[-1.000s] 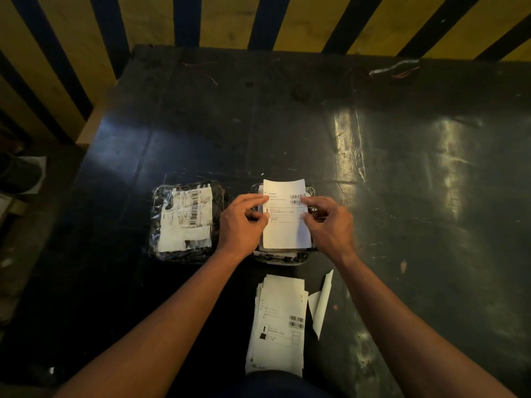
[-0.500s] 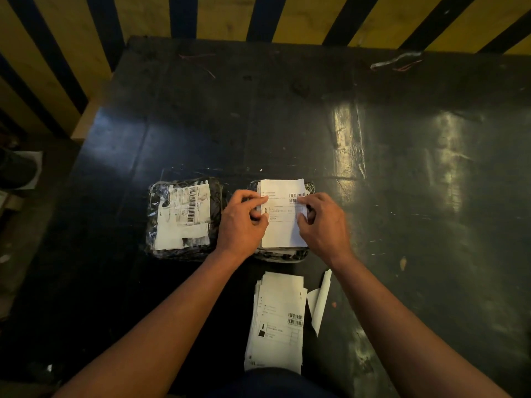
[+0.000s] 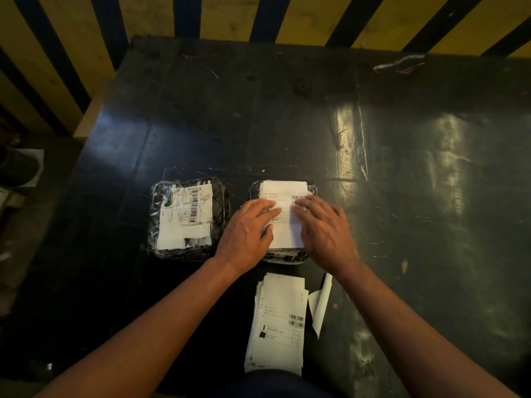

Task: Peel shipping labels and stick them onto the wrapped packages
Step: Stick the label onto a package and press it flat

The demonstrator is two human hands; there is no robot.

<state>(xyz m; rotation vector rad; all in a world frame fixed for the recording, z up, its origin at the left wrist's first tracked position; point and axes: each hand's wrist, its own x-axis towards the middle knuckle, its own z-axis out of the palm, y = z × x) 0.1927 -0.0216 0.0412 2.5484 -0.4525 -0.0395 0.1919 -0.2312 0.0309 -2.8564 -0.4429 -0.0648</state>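
Two packages in clear wrap lie side by side on the dark table [image 3: 316, 124]. The left package [image 3: 221, 202] carries a wrinkled white label with barcodes. On the right package [image 3: 311, 188] lies a white shipping label [image 3: 284, 189]. My left hand [image 3: 250, 228] and my right hand [image 3: 324, 228] rest flat on that label with fingers spread, pressing it down. They hide the label's middle and most of the package. A stack of shipping labels [image 3: 280, 326] sits at the near edge, below my hands.
A peeled strip of white backing paper [image 3: 320, 305] lies right of the label stack. Some wire scraps [image 3: 399, 64] lie at the table's far right. A yellow and dark striped wall stands behind. The floor drops off to the left.
Both hands went from pinching the label's side edges to lying flat on it with fingers spread. The label now lies flat on the right package.
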